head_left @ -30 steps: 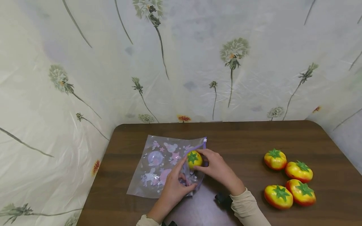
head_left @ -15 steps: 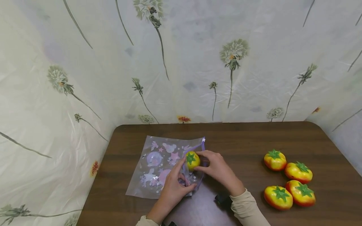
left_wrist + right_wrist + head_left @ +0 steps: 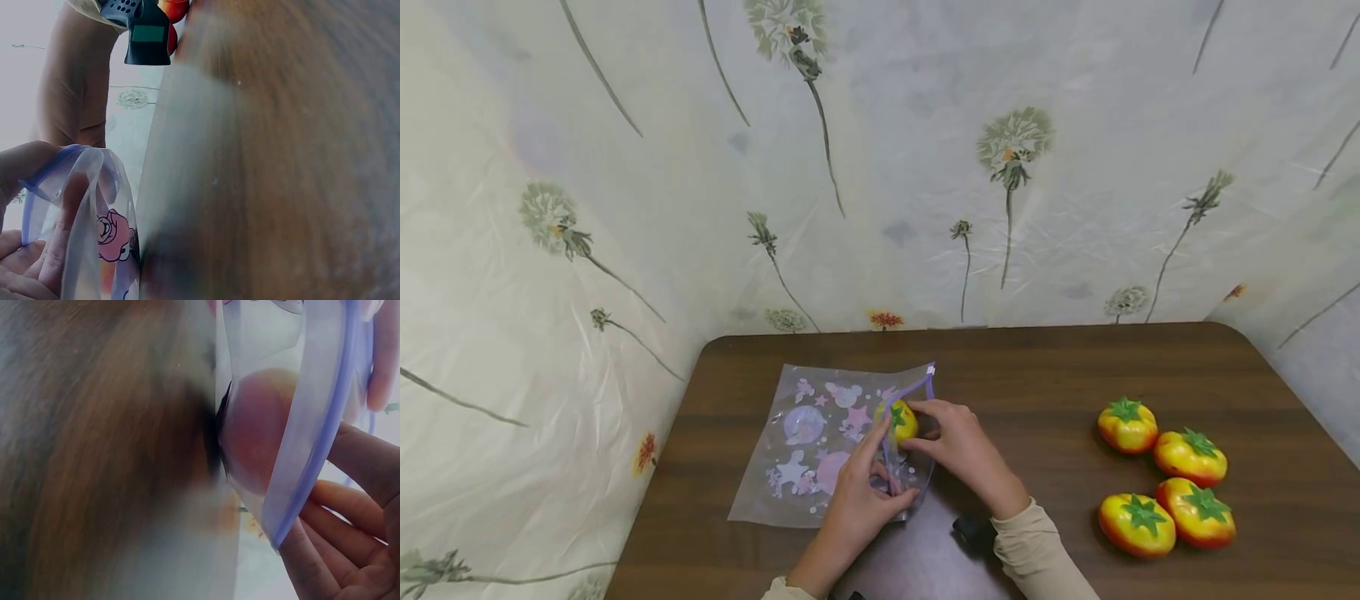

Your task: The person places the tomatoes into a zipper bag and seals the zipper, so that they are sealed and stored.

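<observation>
Five fruits here, all yellow-and-red with green leafy tops, but just one bag. Four of them, the loose fruits [image 3: 1137, 527], are bunched together on the right side of the counter [image 3: 1022, 375], well apart from the bag.

Number five, the bagged fruit [image 3: 901, 422], is just inside the mouth of the clear zip bag [image 3: 805, 425], which lies on the counter to the left. From the head you see part of it through the plastic and part in the gap; from the right wrist it's a blurry round shape behind the clear side.

Two hands on the job. The left hand [image 3: 859, 492] is pinching the bag's edge near its purple zip strip [image 3: 331, 431]. The right hand [image 3: 958, 442] has thumb and finger on the right side of the bagged fruit, gripping it, though the bag rim hides the fingertips in the wrist view.

The bag has pink and white prints, stars included. Black device [image 3: 973, 535] on the right wrist, too.
</observation>
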A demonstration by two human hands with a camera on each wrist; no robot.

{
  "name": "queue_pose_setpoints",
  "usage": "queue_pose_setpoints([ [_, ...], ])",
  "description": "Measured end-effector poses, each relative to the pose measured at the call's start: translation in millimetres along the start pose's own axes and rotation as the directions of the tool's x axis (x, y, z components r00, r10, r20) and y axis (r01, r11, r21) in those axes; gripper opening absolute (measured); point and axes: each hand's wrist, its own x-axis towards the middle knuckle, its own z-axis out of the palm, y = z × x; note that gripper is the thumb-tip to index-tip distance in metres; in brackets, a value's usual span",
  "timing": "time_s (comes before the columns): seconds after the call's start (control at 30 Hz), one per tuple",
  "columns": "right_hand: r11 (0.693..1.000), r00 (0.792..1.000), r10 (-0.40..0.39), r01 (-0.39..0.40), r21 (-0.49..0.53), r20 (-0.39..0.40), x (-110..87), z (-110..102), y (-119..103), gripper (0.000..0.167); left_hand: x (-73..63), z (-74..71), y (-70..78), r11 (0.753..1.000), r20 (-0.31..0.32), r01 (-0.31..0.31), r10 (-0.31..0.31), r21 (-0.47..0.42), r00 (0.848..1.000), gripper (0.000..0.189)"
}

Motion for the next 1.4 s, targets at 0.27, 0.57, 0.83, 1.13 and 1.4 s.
queue_pose_setpoints([
  [0.27,0.998,0.999,0.033,-0.034,-0.052,-0.033,6.3,7.8,-3.4,0.049,-0.7,-0.1,-2.5,0.999,-0.003,-0.040,0.040,-0.010,0.999,0.100],
  [0.57,0.998,0.999,0.018,-0.021,-0.056,-0.048,12.6,15.6,-5.8,0.045,-0.7,-0.1,-5.0,0.999,0.000,-0.042,0.042,-0.020,0.999,0.102],
  [0.83,0.998,0.998,-0.011,0.007,-0.058,-0.060,17.3,23.1,-5.9,0.038,-1.3,0.3,-3.9,0.998,-0.015,-0.049,0.048,-0.031,0.999,0.103],
  [1.13,0.999,0.998,-0.019,0.016,-0.044,-0.064,21.3,26.7,-5.7,0.033,-0.5,0.2,-4.7,0.998,-0.028,-0.053,0.052,-0.026,0.998,0.102],
  [1.4,0.999,0.998,0.000,-0.003,-0.046,-0.058,20.9,30.8,-4.6,0.033,-0.8,-0.5,-5.7,0.998,-0.027,-0.032,0.030,-0.050,0.999,0.101],
])
